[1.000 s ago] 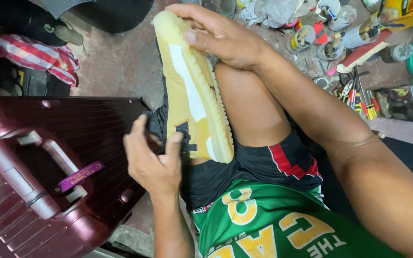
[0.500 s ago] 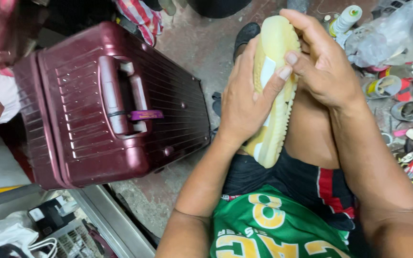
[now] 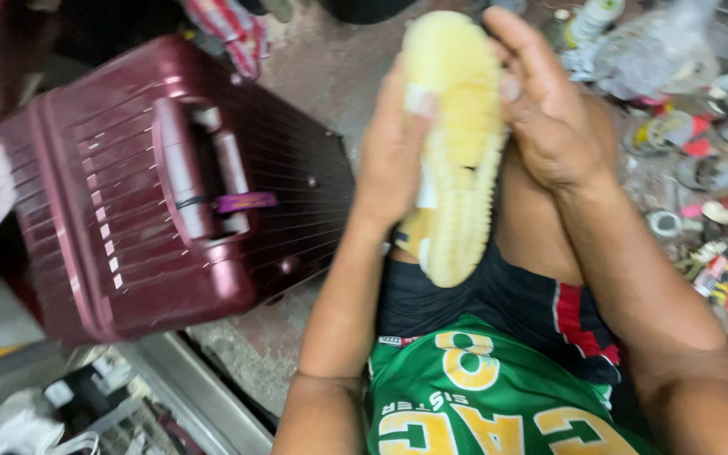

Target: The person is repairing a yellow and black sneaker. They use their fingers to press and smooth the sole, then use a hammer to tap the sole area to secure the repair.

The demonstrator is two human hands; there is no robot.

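While a maroon suitcase (image 3: pixel 170 202) lay nearby, the left hand (image 3: pixel 393 156) and right hand (image 3: pixel 549 118) gripped a yellow shoe sole (image 3: pixel 457 143), fingers closed around it.

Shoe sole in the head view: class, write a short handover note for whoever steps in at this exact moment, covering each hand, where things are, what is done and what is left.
Left hand: pressed on the left side of the yellow shoe sole, thumb on its pale patch.
Right hand: clasps the sole's right side, near the toe.
Sole: tread up, resting on the knee.
Maroon suitcase: on the floor to the left, untouched.
Done: sole seated on the shoe.
Left: likely pressing along the edges; bond cannot be judged, picture blurred.
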